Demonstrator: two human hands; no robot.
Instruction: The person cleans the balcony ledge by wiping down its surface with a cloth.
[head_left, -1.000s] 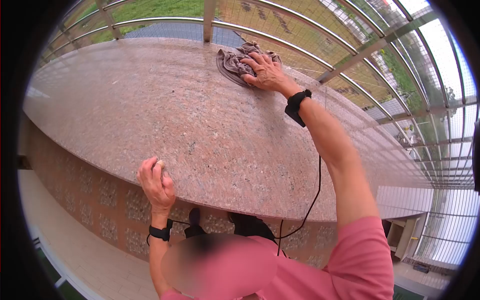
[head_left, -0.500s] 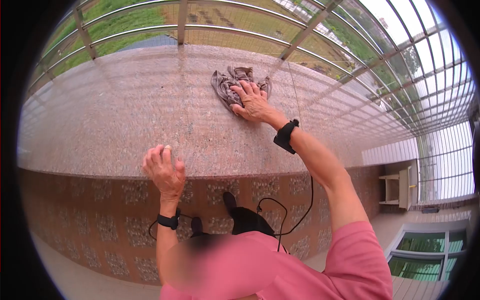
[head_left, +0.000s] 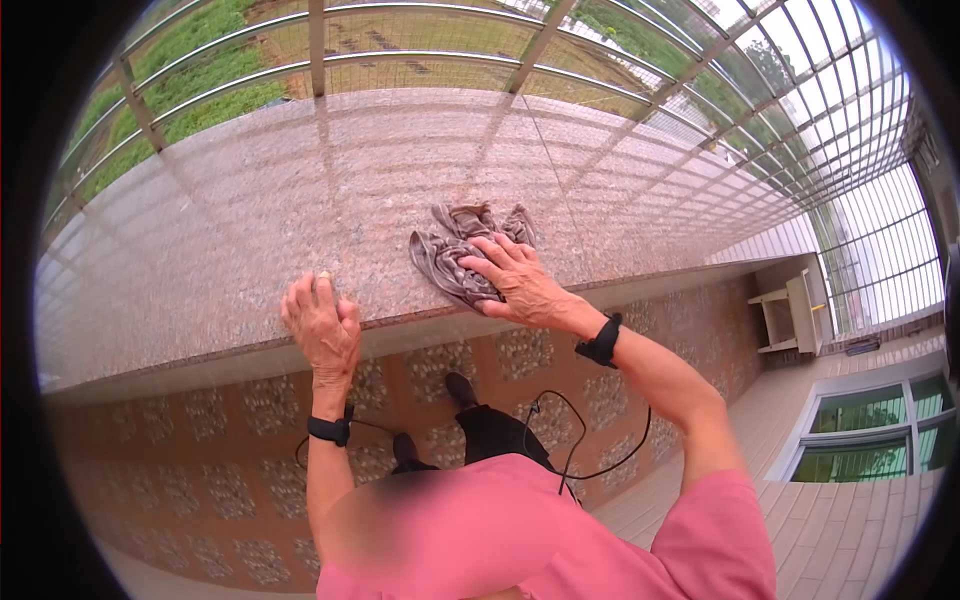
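A crumpled grey-brown cloth lies on the speckled pink granite ledge, close to its near edge. My right hand presses down on the cloth's right side, the fingers bent over its folds. My left hand is at the ledge's near edge, to the left of the cloth, with nothing in it. Its fingers are loosely bent and a little apart, with their tips over the stone. Whether they touch it I cannot tell.
Metal railings run along the ledge's far side. Below is a floor with pebble panels, where my feet stand. A black cable hangs by my body. A small shelf unit and a window are at the right.
My right hand has drawn the cloth from the far part of the ledge to its near edge. My left hand stays at the near edge. The view has shifted and turned slightly.
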